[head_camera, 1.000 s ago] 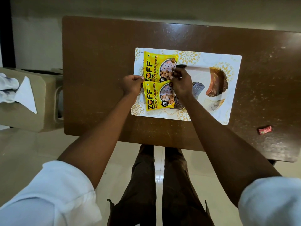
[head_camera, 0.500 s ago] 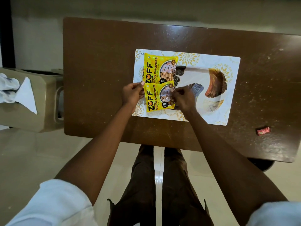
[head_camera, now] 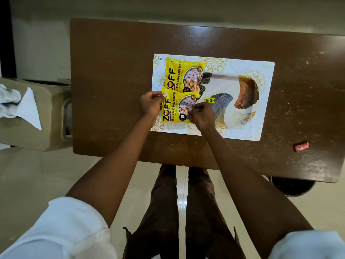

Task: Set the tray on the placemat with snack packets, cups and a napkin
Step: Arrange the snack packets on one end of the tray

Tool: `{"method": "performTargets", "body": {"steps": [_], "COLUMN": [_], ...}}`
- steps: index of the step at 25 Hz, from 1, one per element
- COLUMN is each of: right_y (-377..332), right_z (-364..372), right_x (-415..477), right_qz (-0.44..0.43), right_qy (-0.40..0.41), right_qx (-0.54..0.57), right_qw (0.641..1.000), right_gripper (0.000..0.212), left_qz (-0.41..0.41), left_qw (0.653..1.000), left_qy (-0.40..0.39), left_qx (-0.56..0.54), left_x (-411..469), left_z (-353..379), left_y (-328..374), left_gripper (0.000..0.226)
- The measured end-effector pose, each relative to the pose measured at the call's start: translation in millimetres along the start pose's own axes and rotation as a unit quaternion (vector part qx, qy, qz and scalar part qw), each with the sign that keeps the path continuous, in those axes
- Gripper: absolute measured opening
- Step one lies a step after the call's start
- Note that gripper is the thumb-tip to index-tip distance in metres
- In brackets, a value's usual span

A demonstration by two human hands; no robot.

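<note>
- Head view: a brown table [head_camera: 112, 81] carries a white placemat [head_camera: 267, 81] printed with gold flowers and feather shapes.
- Two yellow snack packets lie on the left part of the placemat.
- The far packet [head_camera: 179, 73] lies flat near the placemat's far left corner, with no hand on it.
- The near packet [head_camera: 172, 109] lies just this side of it, and its far edge overlaps the far packet's near edge.
- The left hand [head_camera: 150, 105] grips the near packet's left edge, thumb and curled fingers clamped on it near the far corner.
- The right hand [head_camera: 202, 116] pinches the same packet's right edge between thumb and fingertips, its other fingers curled in.
- A small yellow price sticker [head_camera: 209, 100] sits on the placemat, just beyond the right hand.
- A red wrapper [head_camera: 301, 146] lies on the bare table, right of the placemat and apart from it.
- On a beige stand [head_camera: 46, 124] left of the table lie a white napkin [head_camera: 29, 109] and white cups [head_camera: 8, 98]; no tray is plainly told apart.
</note>
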State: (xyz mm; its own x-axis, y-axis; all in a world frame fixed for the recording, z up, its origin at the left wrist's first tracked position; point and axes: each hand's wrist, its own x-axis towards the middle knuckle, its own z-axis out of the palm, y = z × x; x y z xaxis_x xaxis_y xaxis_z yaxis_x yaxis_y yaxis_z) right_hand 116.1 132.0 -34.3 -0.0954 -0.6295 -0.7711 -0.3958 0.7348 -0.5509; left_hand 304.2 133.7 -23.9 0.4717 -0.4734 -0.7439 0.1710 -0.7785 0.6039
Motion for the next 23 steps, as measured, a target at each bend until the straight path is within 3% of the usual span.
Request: {"method": "performTargets", "body": {"steps": [3, 7, 13, 23], "right_y": [0.5, -1.3, -3.9, -3.4], "right_z": [0.0, -3.2, -2.8, -4.7], "right_x": [2.3, 3.5, 11.9, 10.9], "right_qz": [-0.005, -0.084, -0.111, -0.129], "right_qy": [0.005, 0.034, -0.029, -0.032], "right_qx": [-0.015, -0.066, -0.066, -0.038], "right_qw": [1.000, 0.994, 0.991, 0.990], "right_gripper": [0.030, 0.070, 0.075, 0.074], "left_qz": [0.004, -0.004, -0.008, -0.003], "left_qw": [1.000, 1.000, 1.000, 1.000], "left_qy": [0.005, -0.014, 0.001, 0.017], "left_qx": [0.004, -0.001, -0.026, -0.023], "left_x": [1.4, 9.7, 13.6, 13.3], "left_z": [0.6, 1.5, 2.9, 4.1], "left_y": [2.5, 4.7, 5.6, 7.6], "left_gripper": [0.039, 0.037, 0.027, 0.023]}}
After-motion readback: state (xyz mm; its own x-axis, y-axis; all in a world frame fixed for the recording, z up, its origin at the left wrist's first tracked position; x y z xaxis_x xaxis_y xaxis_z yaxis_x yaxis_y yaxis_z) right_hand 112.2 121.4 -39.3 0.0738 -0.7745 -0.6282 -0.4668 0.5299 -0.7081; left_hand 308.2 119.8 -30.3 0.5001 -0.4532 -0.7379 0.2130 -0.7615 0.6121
